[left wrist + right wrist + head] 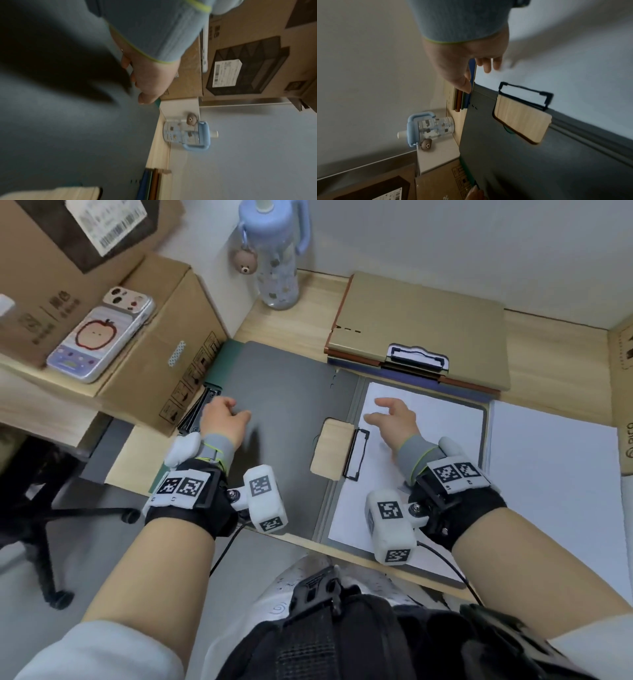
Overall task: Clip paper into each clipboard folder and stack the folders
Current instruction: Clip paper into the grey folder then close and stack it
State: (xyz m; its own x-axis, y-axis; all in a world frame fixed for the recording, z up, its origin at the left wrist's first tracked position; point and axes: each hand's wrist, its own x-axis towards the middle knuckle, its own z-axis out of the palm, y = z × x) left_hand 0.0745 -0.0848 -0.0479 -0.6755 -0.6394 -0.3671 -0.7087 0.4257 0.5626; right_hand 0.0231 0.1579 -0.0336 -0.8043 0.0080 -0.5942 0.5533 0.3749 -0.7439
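A grey clipboard folder [284, 392] lies open on the desk. Its right half holds a white sheet [438, 440] under a black wire clip [356, 455] [525, 94]. My left hand [226, 414] sits at the left edge of the cover. Its loosely bent fingertips [133, 78] touch the grey surface and hold nothing. My right hand [390, 419] hovers low over the top of the sheet with relaxed, spread fingers [488, 65]. Behind the open folder lies a pile of closed folders [428, 316] with a tan one on top.
Loose white paper [555, 474] lies right of the folder. A blue water bottle [277, 258] stands at the back. Cardboard boxes [164, 344] crowd the left side, one with a phone [102, 337] on top. Another box [621, 392] borders the right. An office chair [41, 501] stands lower left.
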